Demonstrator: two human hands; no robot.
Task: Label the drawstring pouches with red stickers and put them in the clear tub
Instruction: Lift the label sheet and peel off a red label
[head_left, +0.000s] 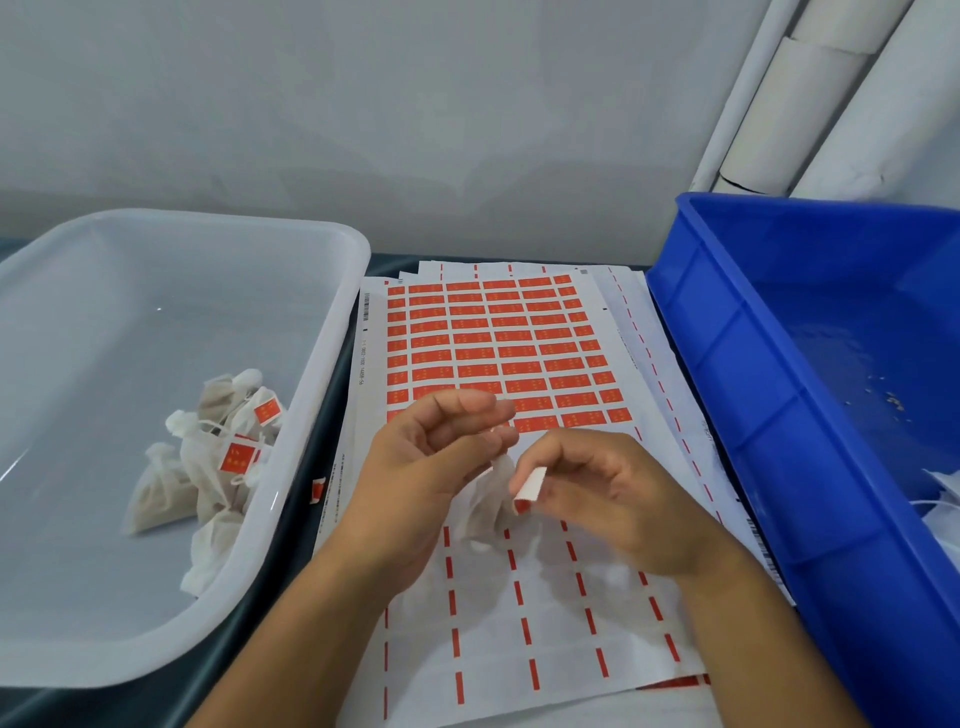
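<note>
Over the sticker sheet (498, 343), my left hand (426, 467) pinches the drawstring of a small white pouch (485, 506) that hangs below its fingers. My right hand (602, 499) pinches a red sticker (531, 488), its white back showing, right beside the pouch. The clear tub (311, 415) stands to the left. Inside it lie several labelled pouches (218, 457) with red stickers on them.
A blue bin (753, 374) stands at the right, with white pouches (943, 499) at its near corner. Used backing sheets (519, 623) with red dashes lie under my hands. A loose red sticker (318, 491) lies between tub and sheets. White tubes (810, 104) lean against the wall.
</note>
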